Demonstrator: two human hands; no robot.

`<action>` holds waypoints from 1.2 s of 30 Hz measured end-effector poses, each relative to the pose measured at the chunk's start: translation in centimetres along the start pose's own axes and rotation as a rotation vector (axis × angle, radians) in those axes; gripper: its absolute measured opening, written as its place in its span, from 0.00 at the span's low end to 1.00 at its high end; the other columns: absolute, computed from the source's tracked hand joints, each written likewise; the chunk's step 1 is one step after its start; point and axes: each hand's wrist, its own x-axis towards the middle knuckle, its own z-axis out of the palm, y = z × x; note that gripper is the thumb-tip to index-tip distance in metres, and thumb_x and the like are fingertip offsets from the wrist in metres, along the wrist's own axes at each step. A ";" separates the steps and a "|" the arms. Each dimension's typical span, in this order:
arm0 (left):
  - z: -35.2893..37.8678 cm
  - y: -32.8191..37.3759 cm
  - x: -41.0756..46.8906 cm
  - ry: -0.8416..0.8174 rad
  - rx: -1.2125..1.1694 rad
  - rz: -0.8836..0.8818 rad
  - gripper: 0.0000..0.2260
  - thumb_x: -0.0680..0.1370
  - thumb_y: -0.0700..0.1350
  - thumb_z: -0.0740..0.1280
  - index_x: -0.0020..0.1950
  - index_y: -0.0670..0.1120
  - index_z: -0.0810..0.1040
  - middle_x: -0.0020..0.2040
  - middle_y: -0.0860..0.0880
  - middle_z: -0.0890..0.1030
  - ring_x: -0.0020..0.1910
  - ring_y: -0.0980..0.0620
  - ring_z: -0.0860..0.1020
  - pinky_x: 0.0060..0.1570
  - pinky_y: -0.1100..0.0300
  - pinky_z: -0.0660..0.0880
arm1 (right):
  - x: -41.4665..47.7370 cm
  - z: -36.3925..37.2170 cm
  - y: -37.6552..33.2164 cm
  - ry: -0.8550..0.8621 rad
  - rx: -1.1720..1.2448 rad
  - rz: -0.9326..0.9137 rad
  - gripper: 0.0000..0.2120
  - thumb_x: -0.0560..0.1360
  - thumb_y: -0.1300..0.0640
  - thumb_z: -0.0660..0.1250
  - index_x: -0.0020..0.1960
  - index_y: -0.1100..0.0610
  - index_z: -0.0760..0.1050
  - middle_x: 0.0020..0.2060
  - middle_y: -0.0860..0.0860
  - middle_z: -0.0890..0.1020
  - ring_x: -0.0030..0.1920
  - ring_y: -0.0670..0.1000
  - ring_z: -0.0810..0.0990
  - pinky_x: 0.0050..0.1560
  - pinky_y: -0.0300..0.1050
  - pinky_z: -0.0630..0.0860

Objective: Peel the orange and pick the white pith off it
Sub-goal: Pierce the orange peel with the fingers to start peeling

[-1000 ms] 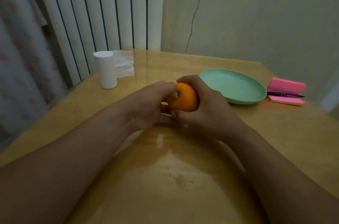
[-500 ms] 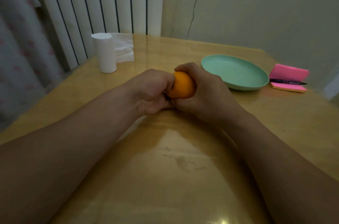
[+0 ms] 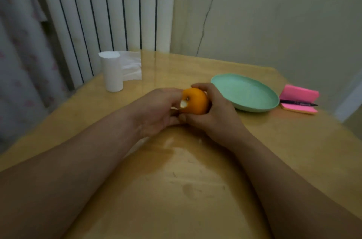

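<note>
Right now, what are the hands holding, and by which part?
The orange: the right hand wraps its right side and top, the left hand grips its left side, at a small white break in the peel.

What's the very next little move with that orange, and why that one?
Probably push the left hand thumb under the edge of the small white break in the peel and lift a flap away. The right hand grips the orange from the far side. Only that one spot is open, and the rest of the visible skin is unpeeled.
</note>
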 end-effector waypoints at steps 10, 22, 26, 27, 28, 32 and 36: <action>-1.4 -0.1 0.8 -0.119 0.160 0.089 0.22 0.85 0.45 0.68 0.79 0.49 0.73 0.72 0.45 0.80 0.68 0.43 0.81 0.69 0.45 0.79 | 0.0 -0.3 0.5 -0.030 0.146 0.042 0.40 0.65 0.39 0.84 0.70 0.32 0.66 0.62 0.37 0.76 0.57 0.39 0.80 0.53 0.38 0.80; -0.9 0.2 -0.2 0.178 0.641 0.289 0.23 0.80 0.49 0.71 0.75 0.55 0.72 0.70 0.53 0.79 0.66 0.51 0.79 0.66 0.48 0.78 | 0.1 -1.0 -0.2 -0.216 0.348 0.155 0.31 0.73 0.38 0.78 0.72 0.27 0.67 0.67 0.43 0.76 0.61 0.48 0.82 0.60 0.49 0.84; -0.3 -0.4 0.0 0.201 0.525 0.374 0.13 0.84 0.57 0.67 0.68 0.56 0.78 0.59 0.55 0.82 0.59 0.55 0.81 0.61 0.54 0.80 | -0.1 -0.3 -0.4 -0.117 0.564 0.292 0.30 0.71 0.40 0.80 0.69 0.36 0.71 0.59 0.49 0.84 0.54 0.52 0.88 0.58 0.57 0.85; -0.1 -0.5 0.1 0.156 0.510 0.359 0.15 0.85 0.59 0.65 0.71 0.61 0.77 0.62 0.58 0.80 0.61 0.56 0.80 0.62 0.56 0.78 | -0.1 0.1 -0.2 -0.092 0.650 0.328 0.32 0.70 0.42 0.82 0.69 0.39 0.71 0.57 0.51 0.86 0.54 0.54 0.88 0.60 0.61 0.84; 0.0 -0.6 0.2 0.111 0.494 0.338 0.16 0.85 0.61 0.62 0.73 0.65 0.75 0.64 0.59 0.78 0.62 0.57 0.79 0.63 0.57 0.77 | 0.0 0.3 0.1 -0.071 0.735 0.358 0.33 0.69 0.44 0.83 0.69 0.42 0.70 0.56 0.52 0.87 0.55 0.56 0.88 0.61 0.64 0.83; -0.5 -0.5 0.2 0.069 0.456 0.292 0.16 0.87 0.61 0.58 0.73 0.70 0.74 0.68 0.58 0.77 0.65 0.54 0.79 0.65 0.56 0.78 | 0.0 -0.3 -0.2 -0.068 0.515 0.327 0.25 0.72 0.36 0.78 0.62 0.39 0.72 0.55 0.48 0.86 0.54 0.50 0.88 0.61 0.59 0.83; -0.4 -0.5 0.3 0.150 0.513 0.290 0.17 0.85 0.63 0.60 0.71 0.60 0.76 0.65 0.53 0.80 0.60 0.53 0.80 0.59 0.56 0.80 | -0.1 -1.0 -0.5 -0.072 0.347 0.277 0.18 0.76 0.36 0.73 0.61 0.40 0.73 0.55 0.46 0.85 0.51 0.48 0.87 0.56 0.58 0.85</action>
